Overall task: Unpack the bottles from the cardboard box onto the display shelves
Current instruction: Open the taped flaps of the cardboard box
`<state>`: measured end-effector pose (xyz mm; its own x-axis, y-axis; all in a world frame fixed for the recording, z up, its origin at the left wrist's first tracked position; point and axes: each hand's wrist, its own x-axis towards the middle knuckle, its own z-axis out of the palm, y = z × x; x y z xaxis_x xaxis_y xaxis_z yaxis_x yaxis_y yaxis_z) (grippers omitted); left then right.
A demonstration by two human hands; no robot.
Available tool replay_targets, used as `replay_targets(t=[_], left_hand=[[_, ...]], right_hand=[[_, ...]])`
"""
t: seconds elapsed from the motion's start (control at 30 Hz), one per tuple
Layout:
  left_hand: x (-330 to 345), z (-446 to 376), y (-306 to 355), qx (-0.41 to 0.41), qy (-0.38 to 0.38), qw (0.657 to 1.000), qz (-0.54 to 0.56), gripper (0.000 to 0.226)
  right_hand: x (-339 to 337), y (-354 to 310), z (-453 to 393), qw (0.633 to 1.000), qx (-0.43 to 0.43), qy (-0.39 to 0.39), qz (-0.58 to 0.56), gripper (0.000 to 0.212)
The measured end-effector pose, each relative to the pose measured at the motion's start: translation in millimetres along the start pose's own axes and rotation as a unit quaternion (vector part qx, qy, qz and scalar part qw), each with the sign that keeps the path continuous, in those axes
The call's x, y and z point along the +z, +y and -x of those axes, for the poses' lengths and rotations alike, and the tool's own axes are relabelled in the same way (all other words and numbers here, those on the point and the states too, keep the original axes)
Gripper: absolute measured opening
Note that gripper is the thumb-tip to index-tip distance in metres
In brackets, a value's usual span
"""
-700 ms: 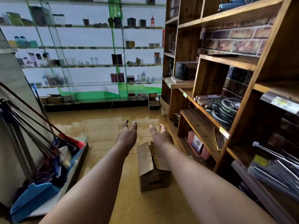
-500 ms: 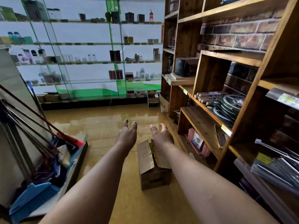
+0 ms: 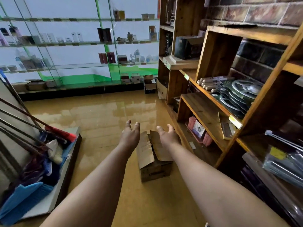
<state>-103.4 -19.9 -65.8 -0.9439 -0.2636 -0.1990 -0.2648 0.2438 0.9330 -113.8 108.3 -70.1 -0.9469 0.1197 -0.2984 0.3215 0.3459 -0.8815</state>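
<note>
Wooden display shelves (image 3: 211, 110) line the right side; one cardboard box (image 3: 153, 158) sits on the floor (image 3: 101, 112) beside them, flaps partly folded over — no bottles visible. Two hands, left hand (image 3: 130, 135) and right hand (image 3: 168, 135), hover above it, spread and empty. The reach is just starting; next, part the flaps.

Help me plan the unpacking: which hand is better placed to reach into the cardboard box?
Right. The right hand hangs open over the cardboard box flaps; the left hand is open beside its edge.
</note>
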Motion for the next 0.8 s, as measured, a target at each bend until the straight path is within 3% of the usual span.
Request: replay_targets(t=[0.4,0.8], left_hand=[[45,-142,3,-0.053,0.010,0.998,-0.011,0.058],[88,-259,-24,-0.108,-0.037,0.992,-0.059,0.056]], right_hand=[[9,-22,-160,0.999,0.018,-0.027,0.029,0.062],[24,-5,-270,0.994,0.100,-0.021,0.044,0.061]])
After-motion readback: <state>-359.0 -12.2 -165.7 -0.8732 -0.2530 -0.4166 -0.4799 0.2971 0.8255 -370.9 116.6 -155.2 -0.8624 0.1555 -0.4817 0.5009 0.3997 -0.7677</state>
